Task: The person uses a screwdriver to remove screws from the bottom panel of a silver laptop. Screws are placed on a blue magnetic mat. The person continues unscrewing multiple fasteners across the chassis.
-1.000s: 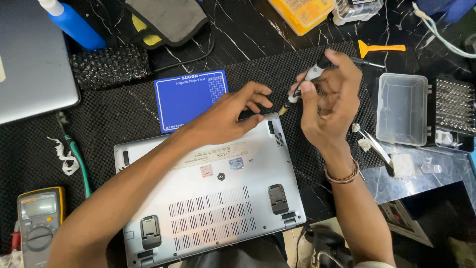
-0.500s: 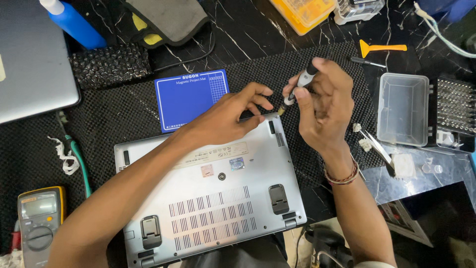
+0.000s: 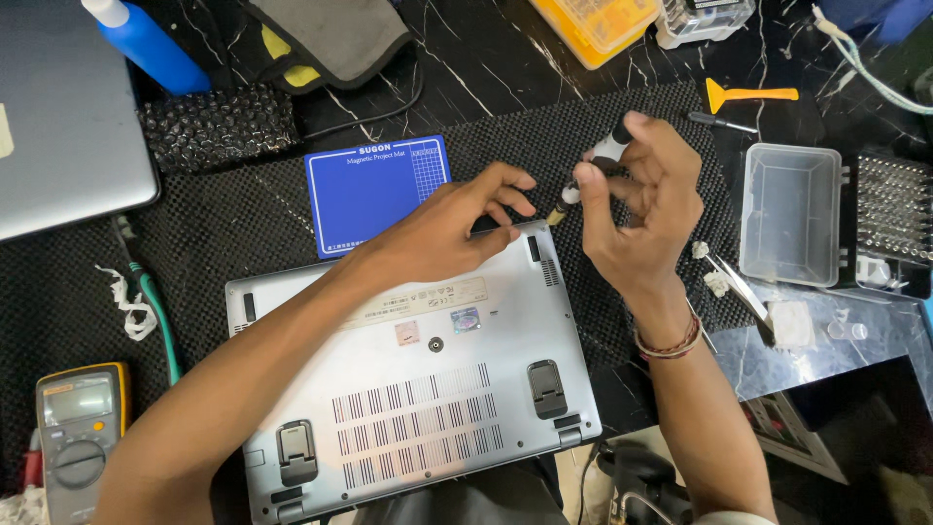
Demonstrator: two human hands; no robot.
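Note:
A silver laptop lies upside down on a black mesh mat, its vented base facing up. My left hand rests on the laptop's far edge, fingers spread toward the top right corner. My right hand holds a small black and white screwdriver tilted, its tip pointing down at that same corner. The two hands are close together, a few centimetres apart.
A blue magnetic mat lies behind the laptop. A clear plastic box, a bit tray and tweezers sit at the right. An orange pry tool, a blue bottle, a closed grey laptop and a yellow multimeter surround the work.
My right hand has shifted slightly left and turned the screwdriver between its fingers. My left hand stays on the laptop's corner with little movement.

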